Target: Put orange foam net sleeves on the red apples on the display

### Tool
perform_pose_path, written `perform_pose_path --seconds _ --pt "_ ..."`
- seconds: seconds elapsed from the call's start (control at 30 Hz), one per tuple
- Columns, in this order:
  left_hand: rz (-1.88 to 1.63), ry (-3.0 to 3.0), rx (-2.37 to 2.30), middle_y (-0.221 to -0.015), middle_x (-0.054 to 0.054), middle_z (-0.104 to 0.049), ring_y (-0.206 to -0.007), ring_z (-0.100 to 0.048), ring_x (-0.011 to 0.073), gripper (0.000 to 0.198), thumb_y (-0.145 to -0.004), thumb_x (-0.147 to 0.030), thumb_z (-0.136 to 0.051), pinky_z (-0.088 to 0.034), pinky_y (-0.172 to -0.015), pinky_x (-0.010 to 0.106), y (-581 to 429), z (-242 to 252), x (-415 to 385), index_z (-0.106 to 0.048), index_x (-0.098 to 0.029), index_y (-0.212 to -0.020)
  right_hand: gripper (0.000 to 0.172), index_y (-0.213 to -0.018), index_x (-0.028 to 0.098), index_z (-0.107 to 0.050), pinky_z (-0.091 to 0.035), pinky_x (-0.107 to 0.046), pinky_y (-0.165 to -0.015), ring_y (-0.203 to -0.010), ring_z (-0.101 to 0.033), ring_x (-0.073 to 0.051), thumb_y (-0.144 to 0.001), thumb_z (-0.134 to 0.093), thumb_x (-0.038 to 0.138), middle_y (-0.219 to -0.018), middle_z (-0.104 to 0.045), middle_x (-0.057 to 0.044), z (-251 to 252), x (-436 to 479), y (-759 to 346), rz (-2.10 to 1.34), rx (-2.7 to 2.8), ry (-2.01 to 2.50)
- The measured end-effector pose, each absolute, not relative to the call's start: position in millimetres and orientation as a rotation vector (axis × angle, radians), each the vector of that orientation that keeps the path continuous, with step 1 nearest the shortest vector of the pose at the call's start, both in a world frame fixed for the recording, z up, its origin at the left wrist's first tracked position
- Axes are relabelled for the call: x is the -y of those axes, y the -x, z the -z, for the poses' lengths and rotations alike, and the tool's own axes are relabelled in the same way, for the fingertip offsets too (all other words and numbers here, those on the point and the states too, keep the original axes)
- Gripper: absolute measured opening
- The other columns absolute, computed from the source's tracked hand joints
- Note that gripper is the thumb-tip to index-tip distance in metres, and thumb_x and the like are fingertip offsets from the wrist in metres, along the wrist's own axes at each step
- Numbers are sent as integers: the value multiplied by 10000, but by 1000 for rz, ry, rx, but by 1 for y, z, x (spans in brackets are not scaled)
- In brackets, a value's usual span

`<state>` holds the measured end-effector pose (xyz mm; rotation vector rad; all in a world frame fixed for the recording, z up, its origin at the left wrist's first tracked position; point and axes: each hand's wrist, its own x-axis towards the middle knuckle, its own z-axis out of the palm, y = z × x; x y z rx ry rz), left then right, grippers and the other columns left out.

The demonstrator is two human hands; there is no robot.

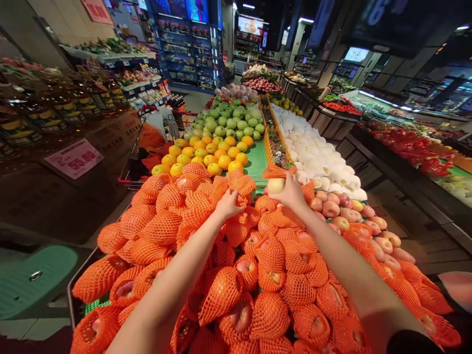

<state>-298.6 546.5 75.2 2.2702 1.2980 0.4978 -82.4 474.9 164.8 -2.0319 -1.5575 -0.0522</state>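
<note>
My right hand (pixel 292 191) is closed around a pale yellow apple (pixel 276 186), with an orange foam net (pixel 277 171) bunched over its top, under the fingers. To its left, my left hand (pixel 228 204) has its fingers curled in at an orange foam net (pixel 241 184) on the pile; the fingertips are partly hidden. Below both forearms spreads a heap of apples in orange foam nets (pixel 271 314). Some show red skin through the net openings. Bare pinkish apples (pixel 331 208) lie to the right of my right hand.
Oranges (pixel 223 161) and green fruit (pixel 230 123) lie beyond the netted heap. A yellow divider (pixel 268 132) separates them from white-wrapped fruit (pixel 317 147). At left are a shopping cart (pixel 127 181), a green stool (pixel 37 275) and a price sign (pixel 74 158).
</note>
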Motion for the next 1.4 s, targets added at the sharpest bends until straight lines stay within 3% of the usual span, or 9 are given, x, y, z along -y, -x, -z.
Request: perform_pose_path --seconds 0.1,0.2,0.27,0.4,0.5,0.67,0.83,1.13,1.4 --pt "-462 -2388 -1306 -1567 267 -357 -1410 -414 440 601 -740 -310 -764 -399 -1091 593 285 -92 -528 -543 -151 -1276 717 -1187 194 -575 -551 -442 -882 -1049 -655 -315 -581 -855 456 -1159 -669 -121 -187 -386 66 -532 1286 1716" --pt "-436 -2509 -1186 -1631 236 -301 -1530 -228 414 687 -739 -303 -765 -107 -1213 677 278 -121 -504 -496 -164 -1356 565 -1101 213 -635 -574 -396 -811 -981 -686 -286 -668 -783 545 -1022 -720 -83 -181 -295 59 -996 977 1488" --pt "-512 -2535 -1036 -1643 213 -301 -1549 -186 392 650 -769 -277 -719 -27 -1224 676 280 -140 -476 -497 -159 -1368 569 -1083 228 -645 -582 -384 -804 -966 -694 -277 -629 -825 520 -1005 -727 -62 -166 -242 64 -1060 820 1414" --pt "-608 -2171 -629 -1406 169 -588 -1312 -546 301 370 -906 -347 -555 -380 -1153 506 299 -154 -381 -603 -149 -1215 735 -1145 245 -601 -585 -404 -868 -1026 -690 -285 -504 -943 355 -1113 -705 -54 -125 -162 101 -940 777 1465" --pt "-262 -1724 -430 -1188 120 -701 -1049 -669 275 554 -815 -506 -707 -528 -948 447 312 -133 -289 -596 -181 -1250 955 -1335 263 -501 -531 -479 -1024 -1206 -631 -320 -500 -962 304 -1318 -629 -104 -97 -122 137 -882 935 1496" --pt "-358 -1437 -438 -903 49 -695 -870 -650 231 328 -727 -384 -782 -525 -837 370 313 -68 -189 -668 -191 -967 1043 -1453 295 -411 -317 -545 -1220 -1447 -427 -321 -562 -953 317 -1548 -444 -129 -68 -83 163 -917 1158 1572" --pt "-512 -1792 -892 -1074 90 -645 -959 -638 305 692 -656 -442 -839 -519 -861 440 321 -29 -171 -534 -217 -1235 770 -1332 268 -502 -390 -482 -1176 -1335 -531 -294 -675 -887 380 -1439 -529 -115 -69 -65 145 -732 1063 1529" --pt "-542 -2389 -1038 -1390 171 -462 -1326 -443 378 815 -751 -370 -815 -408 -1107 531 342 9 -164 -430 -224 -1454 324 -1154 259 -651 -323 -475 -1201 -1310 -533 -262 -843 -575 303 -1322 -632 -66 -59 -44 141 -603 891 1625" --pt "-628 -2252 -941 -1463 215 -435 -1391 -376 400 832 -829 -535 -711 -307 -1172 589 362 1 -169 -377 -176 -1502 448 -1019 282 -742 -312 -472 -1196 -1240 -546 -262 -675 -488 149 -1197 -642 -55 -61 -50 145 -539 1000 1646"
